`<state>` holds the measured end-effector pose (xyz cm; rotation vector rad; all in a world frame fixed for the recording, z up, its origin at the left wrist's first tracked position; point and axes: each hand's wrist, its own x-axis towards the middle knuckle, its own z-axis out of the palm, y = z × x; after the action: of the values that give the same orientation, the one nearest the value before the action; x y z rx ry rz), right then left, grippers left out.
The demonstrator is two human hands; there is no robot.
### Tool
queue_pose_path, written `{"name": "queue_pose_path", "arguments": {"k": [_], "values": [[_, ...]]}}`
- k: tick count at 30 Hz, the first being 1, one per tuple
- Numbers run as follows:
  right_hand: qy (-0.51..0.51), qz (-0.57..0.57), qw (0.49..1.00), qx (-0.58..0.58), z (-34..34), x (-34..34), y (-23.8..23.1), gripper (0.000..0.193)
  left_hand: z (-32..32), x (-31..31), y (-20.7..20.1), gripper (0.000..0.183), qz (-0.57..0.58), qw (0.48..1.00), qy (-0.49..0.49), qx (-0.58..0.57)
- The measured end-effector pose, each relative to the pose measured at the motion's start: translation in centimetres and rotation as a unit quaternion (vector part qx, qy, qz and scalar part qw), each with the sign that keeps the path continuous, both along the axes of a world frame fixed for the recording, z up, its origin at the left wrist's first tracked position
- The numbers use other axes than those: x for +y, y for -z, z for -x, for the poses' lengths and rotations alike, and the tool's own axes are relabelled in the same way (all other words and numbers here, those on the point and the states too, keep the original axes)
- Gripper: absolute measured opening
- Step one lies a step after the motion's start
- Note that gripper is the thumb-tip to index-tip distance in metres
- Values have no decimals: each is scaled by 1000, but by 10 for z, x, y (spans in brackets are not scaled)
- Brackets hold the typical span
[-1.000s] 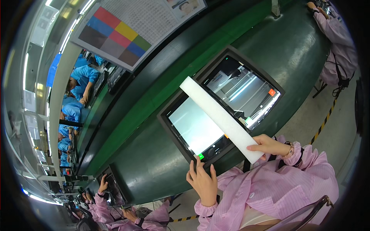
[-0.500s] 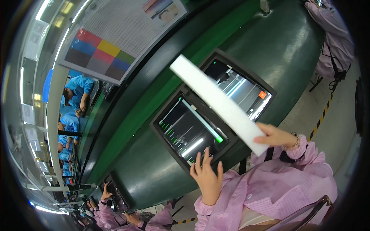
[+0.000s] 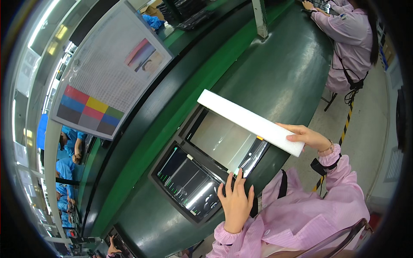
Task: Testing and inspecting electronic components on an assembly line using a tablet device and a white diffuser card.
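In my right hand (image 3: pixel 309 136) is one end of a long white foam bar (image 3: pixel 249 121), gripped between thumb and fingers. The bar lies slantwise along the outer edge of a black-framed screen (image 3: pixel 221 139) that shows a pale grey picture. Beside it, to the left, a second black-framed screen (image 3: pixel 187 180) shows a dark picture with small green marks and a bright light reflection. My left hand (image 3: pixel 236 202) is open, fingers spread, with its fingertips at the near edge where the two frames meet. Whether they touch the glass I cannot tell.
Both screens rest on a dark green table (image 3: pixel 275 64). A sheet with colour blocks (image 3: pixel 92 107) hangs beyond a black rail. A metal post (image 3: pixel 260 19) stands at the back. Co-workers in pink (image 3: pixel 344 34) and blue (image 3: pixel 66 172) sit around.
The foam bar has moved from across the right screen to its outer edge, and that screen has turned from a dark picture to pale grey. My left hand has shifted toward the right screen.
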<state>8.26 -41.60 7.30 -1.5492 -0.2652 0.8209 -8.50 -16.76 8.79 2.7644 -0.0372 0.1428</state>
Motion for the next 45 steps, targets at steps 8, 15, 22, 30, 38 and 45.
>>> {"name": "queue_pose_path", "arguments": {"k": [8, 15, 22, 30, 38, 45], "values": [[2, -11, 1000, 8, -9, -1, 4, 62, -5, 1, 0, 27, -13, 1000, -4, 4], [13, -13, 1000, 1, -11, 0, 4, 61, 1, 23, -11, 32, 20, 999, -46, -2], [138, 36, 989, -35, -28, -3, 0, 60, 30, 95, -17, 52, -16, 981, -189, -48], [49, 262, 846, -462, -51, -5, 36, 31, 49, 172, 3, 49, -65, 966, -249, -31], [-48, 147, 790, -593, 19, 94, -15, 33, 46, 191, 11, 44, -86, 967, -236, -37], [-179, 118, 741, -636, 52, 116, -11, 30, 42, 198, 17, 37, -89, 970, -226, -32]]}}
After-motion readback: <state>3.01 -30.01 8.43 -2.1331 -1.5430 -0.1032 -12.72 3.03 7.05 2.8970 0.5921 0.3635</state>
